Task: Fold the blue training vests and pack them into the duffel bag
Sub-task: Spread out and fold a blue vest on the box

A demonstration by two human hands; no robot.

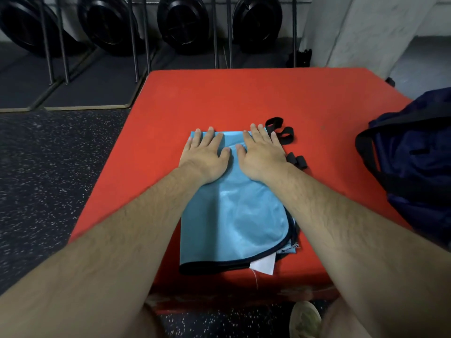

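A light blue training vest (234,215) with dark trim lies folded lengthwise on the red padded box (219,98). A white label sticks out at its near right corner. My left hand (206,154) and my right hand (261,154) lie flat side by side on the vest's far end, fingers straight and pressing down. Black elastic straps (280,131) poke out from the vest just right of my right hand. The dark navy duffel bag (415,167) sits open at the right edge of the box, partly cut off by the frame.
Black weight plates (183,23) lean in a metal rack behind the box. Dark speckled rubber floor (48,179) lies to the left. A white pillar (361,30) stands at the back right. My shoe (305,320) shows below the box's near edge.
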